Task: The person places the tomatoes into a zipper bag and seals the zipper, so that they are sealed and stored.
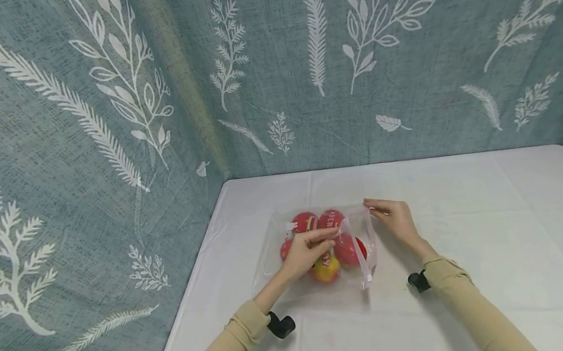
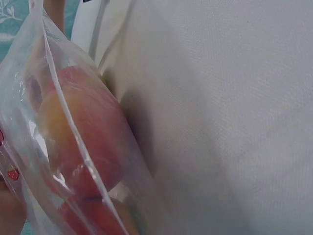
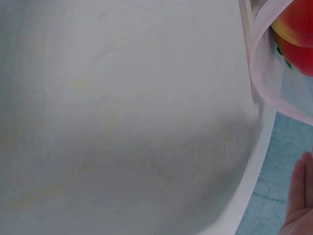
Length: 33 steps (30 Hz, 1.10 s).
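A clear plastic zipper bag (image 1: 271,261) with printed lettering lies on the table, its mouth to the right. Several red and yellow fruits, peach- or apple-like (image 1: 325,273), are inside it; one round fruit (image 2: 88,142) shows through the film in the left wrist view. My left hand (image 1: 303,254) reaches over the bag and pinches its upper side near the zip strip. At the far end of the mouth, my right hand (image 1: 395,221) pinches the bag's edge. The pinkish rim (image 3: 259,73) stands apart from the lower layer in the right wrist view.
A white cloth covers the table (image 1: 497,245). Blue-green curtain fabric (image 1: 280,57) with white leaf prints hangs behind and at the left. A small black camera (image 1: 280,325) is strapped at the left wrist, another black camera (image 1: 418,281) at the right.
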Each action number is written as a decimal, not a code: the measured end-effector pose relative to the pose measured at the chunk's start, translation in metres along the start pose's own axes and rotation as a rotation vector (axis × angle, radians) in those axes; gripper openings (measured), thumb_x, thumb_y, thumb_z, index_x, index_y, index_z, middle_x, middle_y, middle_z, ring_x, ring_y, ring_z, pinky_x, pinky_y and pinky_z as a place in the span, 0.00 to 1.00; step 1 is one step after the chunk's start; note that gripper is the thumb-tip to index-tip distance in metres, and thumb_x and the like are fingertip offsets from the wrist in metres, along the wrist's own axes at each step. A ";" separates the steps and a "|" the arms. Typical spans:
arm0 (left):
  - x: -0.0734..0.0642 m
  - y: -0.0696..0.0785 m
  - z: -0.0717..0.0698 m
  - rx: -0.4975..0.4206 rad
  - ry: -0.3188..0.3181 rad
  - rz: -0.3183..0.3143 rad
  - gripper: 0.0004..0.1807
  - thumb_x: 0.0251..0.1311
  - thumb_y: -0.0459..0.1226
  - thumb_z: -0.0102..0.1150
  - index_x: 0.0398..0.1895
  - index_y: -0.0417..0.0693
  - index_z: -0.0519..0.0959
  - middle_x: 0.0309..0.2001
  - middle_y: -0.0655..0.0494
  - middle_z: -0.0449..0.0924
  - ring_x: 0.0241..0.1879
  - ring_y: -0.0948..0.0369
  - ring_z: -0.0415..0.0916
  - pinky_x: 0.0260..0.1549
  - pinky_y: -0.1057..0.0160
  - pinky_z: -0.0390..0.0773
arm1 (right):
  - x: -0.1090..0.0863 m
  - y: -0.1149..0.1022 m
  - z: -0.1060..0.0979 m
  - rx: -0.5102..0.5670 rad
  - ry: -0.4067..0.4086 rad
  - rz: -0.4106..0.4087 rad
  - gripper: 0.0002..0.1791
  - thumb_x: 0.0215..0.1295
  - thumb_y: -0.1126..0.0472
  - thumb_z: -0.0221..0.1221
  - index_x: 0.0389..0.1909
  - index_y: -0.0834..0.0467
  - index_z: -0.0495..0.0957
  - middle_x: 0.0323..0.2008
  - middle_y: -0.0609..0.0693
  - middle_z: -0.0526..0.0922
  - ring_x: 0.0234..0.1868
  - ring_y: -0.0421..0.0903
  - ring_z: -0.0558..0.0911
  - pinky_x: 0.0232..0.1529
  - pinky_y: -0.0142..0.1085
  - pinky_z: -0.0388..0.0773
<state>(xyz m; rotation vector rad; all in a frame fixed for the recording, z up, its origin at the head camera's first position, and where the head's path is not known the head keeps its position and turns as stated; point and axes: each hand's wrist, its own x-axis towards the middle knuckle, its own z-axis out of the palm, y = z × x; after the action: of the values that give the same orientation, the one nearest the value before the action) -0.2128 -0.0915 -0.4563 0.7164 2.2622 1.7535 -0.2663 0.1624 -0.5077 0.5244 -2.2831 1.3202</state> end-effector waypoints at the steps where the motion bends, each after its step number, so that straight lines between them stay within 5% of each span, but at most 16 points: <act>1: 0.001 -0.004 0.000 0.005 0.004 -0.002 0.18 0.61 0.29 0.58 0.55 0.36 0.77 0.55 0.41 0.79 0.49 0.50 0.80 0.42 0.73 0.80 | 0.000 0.000 0.000 -0.002 0.003 0.007 0.14 0.55 0.76 0.62 0.43 0.68 0.83 0.45 0.63 0.84 0.46 0.59 0.83 0.43 0.46 0.81; 7: 0.001 -0.008 -0.003 0.018 0.027 0.045 0.18 0.61 0.31 0.59 0.54 0.39 0.78 0.49 0.41 0.82 0.30 0.68 0.77 0.25 0.77 0.73 | -0.002 0.000 0.000 -0.021 0.009 0.026 0.12 0.57 0.74 0.62 0.43 0.66 0.83 0.43 0.61 0.85 0.44 0.56 0.85 0.44 0.26 0.79; 15: 0.002 -0.002 -0.010 -0.013 0.015 0.126 0.18 0.62 0.31 0.58 0.54 0.35 0.77 0.39 0.33 0.81 0.20 0.70 0.73 0.19 0.74 0.70 | -0.003 -0.008 -0.012 -0.015 0.033 -0.015 0.12 0.56 0.73 0.63 0.42 0.66 0.84 0.41 0.61 0.86 0.45 0.56 0.84 0.45 0.22 0.77; 21: 0.004 0.004 -0.015 -0.053 0.032 0.128 0.16 0.63 0.29 0.55 0.53 0.31 0.77 0.26 0.30 0.75 0.16 0.69 0.68 0.15 0.74 0.66 | 0.000 -0.018 -0.027 0.005 0.066 -0.074 0.11 0.53 0.75 0.63 0.39 0.66 0.85 0.41 0.62 0.86 0.45 0.46 0.85 0.45 0.12 0.70; 28: 0.007 0.014 -0.018 -0.038 0.116 0.163 0.15 0.65 0.31 0.54 0.51 0.31 0.78 0.25 0.48 0.76 0.16 0.71 0.65 0.15 0.74 0.66 | 0.008 -0.040 -0.049 0.074 0.033 -0.087 0.06 0.57 0.74 0.61 0.35 0.65 0.84 0.45 0.61 0.85 0.48 0.23 0.78 0.47 0.14 0.72; 33: 0.009 0.022 -0.022 -0.059 0.198 0.190 0.15 0.64 0.29 0.54 0.51 0.28 0.77 0.36 0.68 0.83 0.19 0.73 0.68 0.19 0.75 0.70 | 0.015 -0.052 -0.062 0.114 -0.043 -0.075 0.05 0.61 0.73 0.58 0.35 0.63 0.80 0.50 0.63 0.82 0.51 0.23 0.77 0.49 0.16 0.71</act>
<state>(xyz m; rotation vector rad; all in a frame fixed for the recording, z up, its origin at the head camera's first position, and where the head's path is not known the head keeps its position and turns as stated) -0.2249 -0.1021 -0.4277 0.8024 2.3213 2.0531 -0.2391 0.1905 -0.4353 0.6760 -2.2089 1.4204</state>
